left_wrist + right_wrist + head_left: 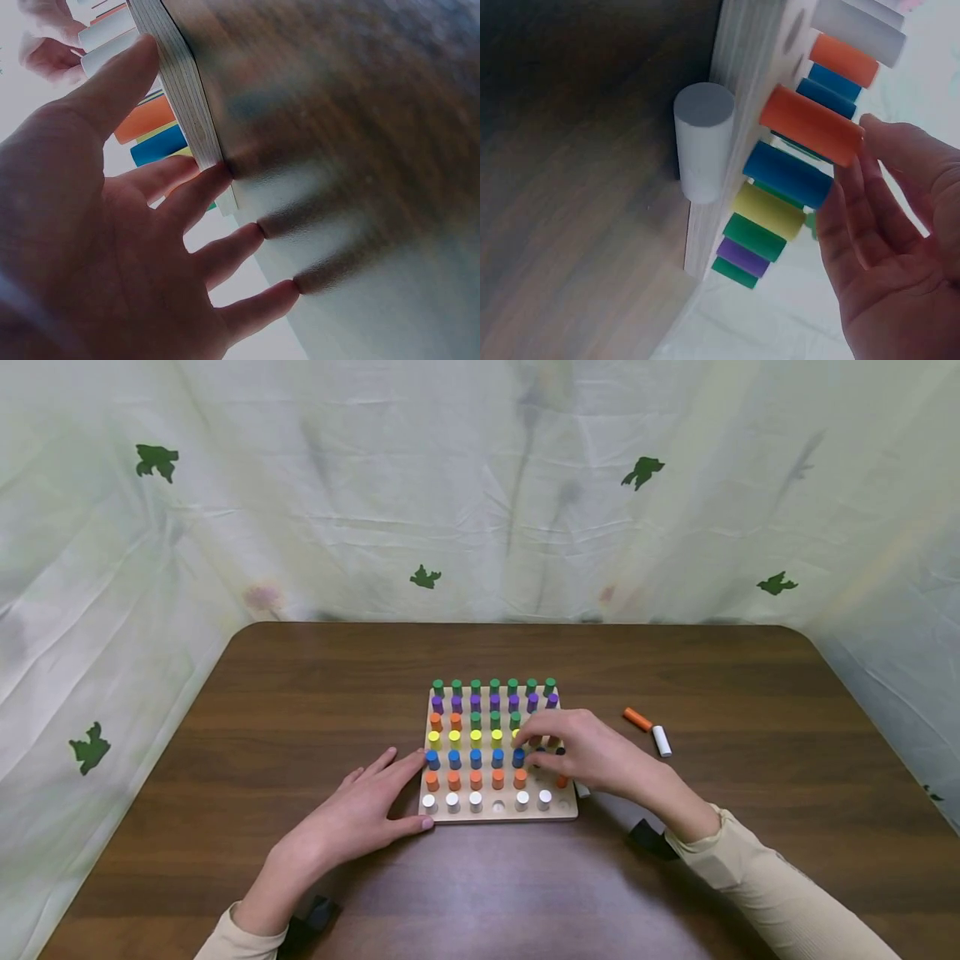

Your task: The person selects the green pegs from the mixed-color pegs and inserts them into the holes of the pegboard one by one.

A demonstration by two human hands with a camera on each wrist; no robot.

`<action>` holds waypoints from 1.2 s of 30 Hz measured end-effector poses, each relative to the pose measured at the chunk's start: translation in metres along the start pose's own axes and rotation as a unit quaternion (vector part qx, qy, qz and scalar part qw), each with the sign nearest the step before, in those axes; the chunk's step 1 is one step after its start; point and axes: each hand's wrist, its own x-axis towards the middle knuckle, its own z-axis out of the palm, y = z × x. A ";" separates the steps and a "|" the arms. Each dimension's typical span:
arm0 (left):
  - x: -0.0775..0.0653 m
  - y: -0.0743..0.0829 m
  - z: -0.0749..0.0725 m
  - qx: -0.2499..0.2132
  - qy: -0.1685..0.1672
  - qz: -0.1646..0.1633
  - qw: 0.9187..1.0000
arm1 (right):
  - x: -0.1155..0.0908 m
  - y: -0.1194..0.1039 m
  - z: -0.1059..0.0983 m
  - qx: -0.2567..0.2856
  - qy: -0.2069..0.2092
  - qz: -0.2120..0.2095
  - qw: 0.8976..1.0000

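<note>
A wooden pegboard (442, 817) carries rows of coloured pegs in white, orange, blue, yellow, green and purple. My left hand (365, 810) steadies its left side: the thumb touches the front left corner and the index finger the left edge, fingers extended. The right hand (588, 750) reaches over the board's right half, thumb near a blue peg (519, 758) and fingertips by the yellow row. Whether it pinches a peg is hidden. In the right wrist view, the thumb tip is near the top of an orange peg (810, 124), with other fingers behind the pegs.
A loose white peg (705, 146) lies against the board's right edge. Farther right on the brown table (712, 693) lie an orange peg (637, 719) and another white peg (662, 741). Patterned pale cloth (480, 493) hangs behind the table.
</note>
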 end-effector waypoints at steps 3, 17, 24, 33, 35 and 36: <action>-0.001 0.000 -0.001 -0.002 0.000 0.001 1.000 | -0.006 -0.001 -0.003 0.022 0.016 0.017 0.999; -0.001 -0.001 0.000 0.005 0.005 0.007 1.000 | -0.042 0.000 -0.022 0.054 0.091 0.106 0.989; 0.000 -0.002 0.001 0.005 0.001 0.001 1.000 | -0.056 0.003 -0.024 0.051 0.086 0.149 0.984; -0.002 0.000 -0.002 0.000 0.000 0.003 1.000 | -0.066 0.010 -0.022 0.049 0.083 0.166 0.981; -0.002 0.000 -0.002 0.001 0.000 0.004 1.000 | -0.070 0.012 -0.023 0.047 0.088 0.166 0.981; -0.002 0.000 -0.002 0.002 0.000 0.005 1.000 | -0.071 0.014 -0.024 0.044 0.092 0.166 0.981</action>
